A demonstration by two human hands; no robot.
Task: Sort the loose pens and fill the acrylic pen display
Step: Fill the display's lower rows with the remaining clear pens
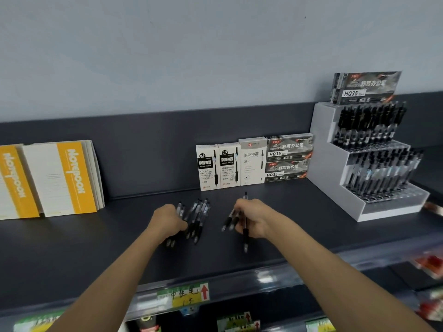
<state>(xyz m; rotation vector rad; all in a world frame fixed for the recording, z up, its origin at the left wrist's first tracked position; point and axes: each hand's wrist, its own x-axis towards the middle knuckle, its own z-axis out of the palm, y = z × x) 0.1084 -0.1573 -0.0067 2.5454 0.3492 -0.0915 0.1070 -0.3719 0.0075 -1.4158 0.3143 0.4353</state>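
1. Our left hand [169, 219] sits at the middle of the shelf [96, 248]. Its fingers are curled round a pair of pens [180, 209] whose ends stick out above and below the fist.
2. Just beside it, on the right, the loose pens [199, 218] lie in a fanned heap on the shelf, touching one another.
3. Our right hand [249, 218] is closed round a bunch of pens [245, 232]. One points nearly straight towards us and two slant off to the left.
4. The pen display [335, 152] stands at the right end of the shelf, against the back wall and well apart from both hands.
5. Its top and middle steps look packed with black pens. The lowest front step appears to hold none, though its clear plastic is hard to read.
6. We judge the task partly done: sorting is under way and the front step is left to fill.
7. Pen boxes [239, 161] stand along the back edge, with more stacked on top of the display, and notebooks [60, 178] lean at the left end.
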